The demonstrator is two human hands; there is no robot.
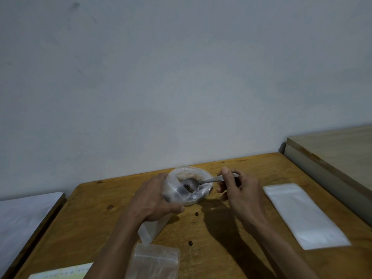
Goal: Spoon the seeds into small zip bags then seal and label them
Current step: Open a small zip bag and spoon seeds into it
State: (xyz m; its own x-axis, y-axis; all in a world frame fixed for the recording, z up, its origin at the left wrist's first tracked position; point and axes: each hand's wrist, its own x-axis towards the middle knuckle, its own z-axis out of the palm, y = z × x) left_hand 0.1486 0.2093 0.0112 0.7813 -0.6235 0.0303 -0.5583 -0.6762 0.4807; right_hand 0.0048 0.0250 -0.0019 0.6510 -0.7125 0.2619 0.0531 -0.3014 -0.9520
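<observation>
- Near the far edge of the table (96, 214), at its middle: an open clear bag (189, 185) of seeds (188, 187), mouth gaping upward.
- Left hand (155, 200) wraps the bag's left side, fingers curled around it, thumb at the front.
- Right hand (239, 188) pinches the handle of a spoon (198, 182) between thumb and fingers; the bowl sits inside the bag mouth with a few dark seeds on it.
- Two loose seeds (196, 213) lie on the table in front of the bag, between the forearms.
- A small zip bag (154, 228) lies flat beneath the left wrist.
- Stack of zip bags (155, 260) at the near edge, centre.
- Label sheet (62, 273) at the near left corner, partly out of frame.
- White pouch (304, 214) lies flat toward the right edge, well apart from the hands.
</observation>
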